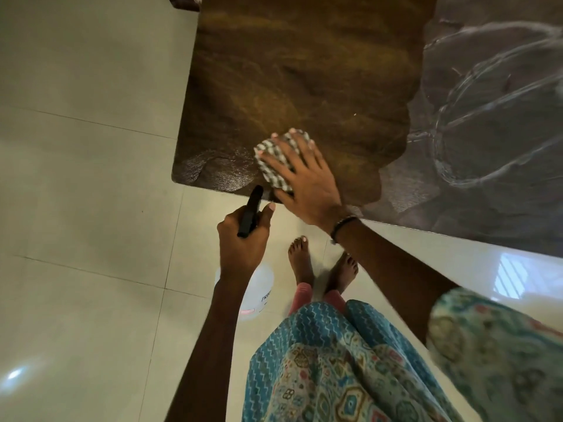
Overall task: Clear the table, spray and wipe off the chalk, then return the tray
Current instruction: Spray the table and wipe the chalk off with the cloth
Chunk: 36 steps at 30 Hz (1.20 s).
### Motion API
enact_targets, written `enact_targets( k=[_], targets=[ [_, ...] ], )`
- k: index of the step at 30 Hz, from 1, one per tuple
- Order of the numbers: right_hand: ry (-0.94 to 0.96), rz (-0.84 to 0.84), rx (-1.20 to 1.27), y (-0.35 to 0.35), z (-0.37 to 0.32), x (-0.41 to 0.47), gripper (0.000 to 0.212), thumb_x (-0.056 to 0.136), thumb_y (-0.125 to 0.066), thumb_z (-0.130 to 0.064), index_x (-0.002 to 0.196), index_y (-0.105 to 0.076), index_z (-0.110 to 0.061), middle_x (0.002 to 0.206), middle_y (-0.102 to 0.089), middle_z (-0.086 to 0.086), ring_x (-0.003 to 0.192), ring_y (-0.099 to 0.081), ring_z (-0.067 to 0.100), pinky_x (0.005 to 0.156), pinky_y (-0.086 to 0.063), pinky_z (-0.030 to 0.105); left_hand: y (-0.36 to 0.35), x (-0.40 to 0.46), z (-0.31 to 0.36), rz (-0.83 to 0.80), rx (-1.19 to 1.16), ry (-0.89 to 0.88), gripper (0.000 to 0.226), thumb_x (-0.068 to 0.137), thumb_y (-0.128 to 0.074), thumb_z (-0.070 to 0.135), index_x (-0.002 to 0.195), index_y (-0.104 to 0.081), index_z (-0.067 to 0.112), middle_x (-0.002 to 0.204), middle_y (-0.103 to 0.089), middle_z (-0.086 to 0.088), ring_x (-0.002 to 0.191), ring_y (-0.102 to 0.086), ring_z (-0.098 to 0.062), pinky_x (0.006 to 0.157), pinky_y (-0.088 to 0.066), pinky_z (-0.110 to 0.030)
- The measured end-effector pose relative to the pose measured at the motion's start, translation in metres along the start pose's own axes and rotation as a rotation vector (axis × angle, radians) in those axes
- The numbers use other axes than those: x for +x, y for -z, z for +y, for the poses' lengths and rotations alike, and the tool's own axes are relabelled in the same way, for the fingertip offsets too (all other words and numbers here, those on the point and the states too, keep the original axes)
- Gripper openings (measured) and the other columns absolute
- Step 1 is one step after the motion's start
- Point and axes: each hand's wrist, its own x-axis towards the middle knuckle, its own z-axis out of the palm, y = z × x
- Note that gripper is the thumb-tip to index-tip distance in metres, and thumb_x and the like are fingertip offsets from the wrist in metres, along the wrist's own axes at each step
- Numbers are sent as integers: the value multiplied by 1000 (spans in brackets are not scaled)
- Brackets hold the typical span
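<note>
My right hand (300, 178) lies flat with fingers spread on a grey-and-white checked cloth (271, 158), pressing it onto the dark wooden table (304, 71) near its front left corner. My left hand (243, 239) hangs just off the table's front edge, closed around the black head of a spray bottle (250, 213); the bottle's pale translucent body (259, 287) shows below my wrist. White chalk lines (487, 95) curve across the right part of the tabletop. The left part around the cloth looks wet and brown.
Pale glossy floor tiles (85, 178) lie to the left and in front of the table. My bare feet (323, 269) stand close to the table's front edge. A dark furniture corner (185, 0) shows at the top left.
</note>
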Motion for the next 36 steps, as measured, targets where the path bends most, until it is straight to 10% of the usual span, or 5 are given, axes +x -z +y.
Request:
enact_targets(
  k=[10,21,30,36],
  targets=[
    [309,-60,-74,-16,-9,-23,58,91,-45,-45,146,-34,-27,158,-25,6,147,-15,31,121,-13,46,24,6,6,-12,51,-23,33,85,-67,32,73,-64,1,53,-57,-10,47,-44,-25,53,-42,-37],
    [-199,42,-37,15,59,-4,62,92,-34,-46,151,-22,-29,160,-18,6,148,-9,32,120,-15,49,2,-2,18,-59,104,-117,33,83,-68,32,78,-66,0,66,-66,-20,56,-57,-39,57,-49,-45],
    [275,-65,-82,0,63,-81,61,92,-40,-44,149,-28,-27,159,-22,5,148,-12,30,120,-14,45,-42,-20,32,-59,132,-101,31,84,-69,31,77,-68,1,65,-66,-20,59,-52,-43,59,-47,-43],
    [272,-103,-133,32,156,-53,61,94,-30,-47,152,-16,-33,160,-15,5,148,-9,31,119,-19,49,-88,-44,42,-97,154,-137,23,83,-70,28,80,-70,6,56,-60,6,52,-55,-7,52,-38,-8]
  ],
)
